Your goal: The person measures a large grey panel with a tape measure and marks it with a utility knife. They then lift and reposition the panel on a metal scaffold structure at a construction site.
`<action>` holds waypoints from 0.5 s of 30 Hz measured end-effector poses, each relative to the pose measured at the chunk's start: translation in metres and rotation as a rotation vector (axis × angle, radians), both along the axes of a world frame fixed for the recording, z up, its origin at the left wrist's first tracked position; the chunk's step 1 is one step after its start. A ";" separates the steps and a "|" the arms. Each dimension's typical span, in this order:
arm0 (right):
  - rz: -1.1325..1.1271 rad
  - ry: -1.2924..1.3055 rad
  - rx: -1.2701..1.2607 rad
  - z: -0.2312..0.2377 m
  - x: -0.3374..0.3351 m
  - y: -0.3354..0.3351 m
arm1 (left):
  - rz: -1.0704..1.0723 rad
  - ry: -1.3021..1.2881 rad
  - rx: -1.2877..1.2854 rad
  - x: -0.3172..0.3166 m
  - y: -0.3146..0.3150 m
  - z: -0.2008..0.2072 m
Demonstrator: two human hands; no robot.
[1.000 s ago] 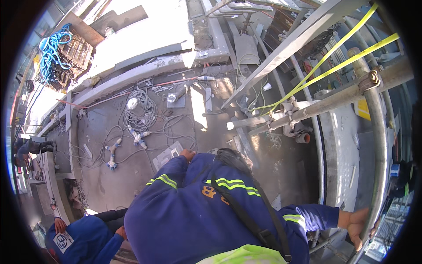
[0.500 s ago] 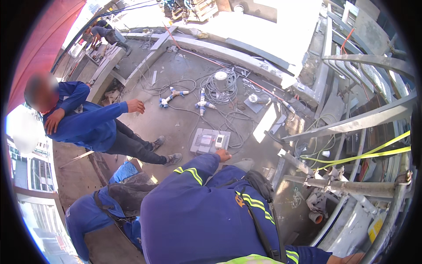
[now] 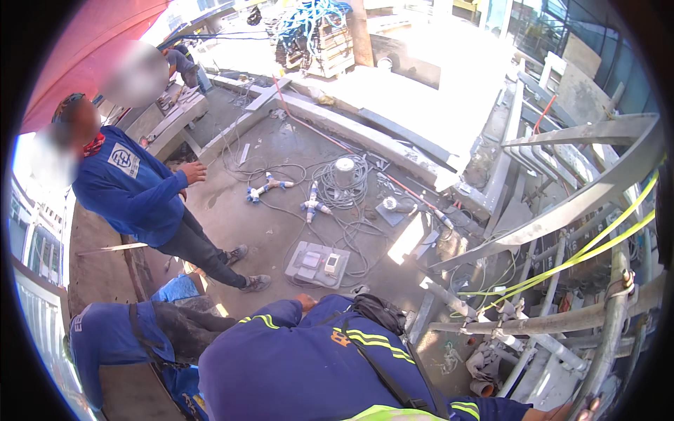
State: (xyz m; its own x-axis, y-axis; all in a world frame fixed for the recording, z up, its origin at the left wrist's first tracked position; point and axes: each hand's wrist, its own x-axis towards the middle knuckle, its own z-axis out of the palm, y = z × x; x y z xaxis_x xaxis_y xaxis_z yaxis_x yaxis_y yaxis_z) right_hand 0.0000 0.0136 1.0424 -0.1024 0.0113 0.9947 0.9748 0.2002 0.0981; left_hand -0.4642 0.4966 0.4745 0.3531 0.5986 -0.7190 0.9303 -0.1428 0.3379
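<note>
My left hand (image 3: 306,302) shows only in part past my navy sleeve; its fingers are hidden. Below it on the floor lies a flat grey board (image 3: 298,274), bearing a white handheld device with a small screen (image 3: 332,264) and a pale flat box (image 3: 310,260). My left hand looks apart from all of them. At the lower right edge, my right hand (image 3: 570,412) is closed around an upright grey metal pipe (image 3: 609,344); fingertips show on its far side. A black bag (image 3: 379,311) hangs at my waist.
A co-worker in blue (image 3: 133,186) stands at left; another (image 3: 112,337) bends over nearby. A cable coil (image 3: 337,186) and blue-and-white branched connectors (image 3: 314,203) lie ahead. Metal bars (image 3: 562,189) and yellow straps (image 3: 583,254) cross the right side.
My view has tilted, so the floor things sit lower and further left. My left hand has drawn back from beside the board toward my body. The standing co-worker has lowered the arm held across the chest.
</note>
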 end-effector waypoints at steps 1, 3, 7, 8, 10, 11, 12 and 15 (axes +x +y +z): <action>-0.070 0.006 0.099 0.000 0.001 0.008 | 0.003 -0.044 -0.002 -0.004 0.003 -0.009; -0.171 0.028 0.185 0.008 -0.007 0.015 | -0.082 -0.017 0.038 0.010 0.016 -0.020; -0.211 0.112 0.156 0.005 -0.017 0.006 | -0.140 -0.041 0.041 0.051 0.054 0.003; -0.215 0.118 0.136 0.005 -0.019 0.003 | -0.088 -0.039 -0.008 0.071 0.057 0.014; -0.274 0.118 0.131 0.003 -0.020 0.007 | -0.034 -0.081 -0.062 0.093 0.072 0.038; -0.254 0.127 0.146 0.002 -0.020 0.007 | -0.040 -0.139 -0.073 0.104 0.089 0.040; -0.234 0.122 0.150 0.005 -0.023 0.008 | -0.047 -0.209 -0.098 0.120 0.100 0.037; -0.091 0.240 0.096 -0.046 0.010 -0.076 | -0.022 -0.251 -0.115 0.147 0.134 0.039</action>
State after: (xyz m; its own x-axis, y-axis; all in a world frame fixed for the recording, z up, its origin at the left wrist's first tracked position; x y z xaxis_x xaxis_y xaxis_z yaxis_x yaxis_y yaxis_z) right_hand 0.0098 -0.0622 0.9964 0.1336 -0.0860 0.9873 0.9860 0.1120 -0.1236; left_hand -0.3170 0.6307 0.5136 0.5407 0.5080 -0.6705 0.8127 -0.1096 0.5723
